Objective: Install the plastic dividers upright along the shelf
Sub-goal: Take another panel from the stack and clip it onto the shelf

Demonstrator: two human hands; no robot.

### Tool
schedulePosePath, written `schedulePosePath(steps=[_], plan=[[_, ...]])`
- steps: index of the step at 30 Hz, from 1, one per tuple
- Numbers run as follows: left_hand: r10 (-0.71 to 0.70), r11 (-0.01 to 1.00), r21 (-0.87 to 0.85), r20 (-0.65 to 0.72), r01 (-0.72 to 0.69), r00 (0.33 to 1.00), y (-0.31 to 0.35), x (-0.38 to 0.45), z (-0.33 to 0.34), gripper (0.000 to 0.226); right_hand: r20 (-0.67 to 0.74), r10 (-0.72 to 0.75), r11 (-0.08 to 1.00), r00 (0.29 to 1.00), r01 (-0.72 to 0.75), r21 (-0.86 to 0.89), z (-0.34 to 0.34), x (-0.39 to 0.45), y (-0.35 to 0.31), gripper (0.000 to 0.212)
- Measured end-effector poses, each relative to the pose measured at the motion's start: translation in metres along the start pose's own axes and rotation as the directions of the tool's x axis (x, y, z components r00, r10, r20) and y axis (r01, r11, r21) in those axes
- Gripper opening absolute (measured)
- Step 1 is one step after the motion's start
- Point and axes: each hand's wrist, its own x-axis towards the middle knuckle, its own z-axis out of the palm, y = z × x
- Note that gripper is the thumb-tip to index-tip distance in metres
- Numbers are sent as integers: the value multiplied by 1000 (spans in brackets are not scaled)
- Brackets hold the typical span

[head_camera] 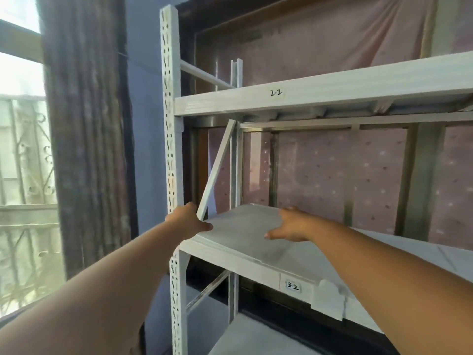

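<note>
A flat pale grey plastic divider point(243, 237) lies on the left end of the white metal shelf point(225, 253) labelled 3-2 point(292, 286). It looks like the top sheet of a thin stack. My left hand point(188, 219) is at the divider's left front corner, thumb on top and fingers hidden around the edge. My right hand point(290, 224) rests palm down on the divider further right, fingers spread and reaching toward its back edge. No divider stands upright in view.
A perforated white upright post point(170, 124) and a diagonal brace point(217, 170) stand right beside my left hand. The upper shelf, labelled 2-2 point(276, 93), hangs overhead. A torn white paper point(329, 301) hangs on the shelf front. A brown curtain point(87, 124) and a window point(23, 149) are at the left.
</note>
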Motion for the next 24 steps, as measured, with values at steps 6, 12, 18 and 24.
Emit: schedulePosePath(steps=[6, 12, 18, 24], plan=[[-62, 997, -38, 0, 62, 998, -52, 4, -10, 97, 95, -73, 997, 993, 75, -11, 35, 27, -59, 105], [-109, 990, -86, 36, 112, 993, -80, 6, 5, 93, 162, -99, 995, 982, 99, 5, 71, 44, -84, 98], [-144, 987, -59, 92, 150, 985, -90, 5, 23, 62, 169, -130, 988, 977, 142, -61, 91, 48, -87, 86], [-211, 933, -255, 184, 254, 960, -89, -2, 44, 86, 149, -178, 962, 973, 204, -180, 82, 42, -86, 69]])
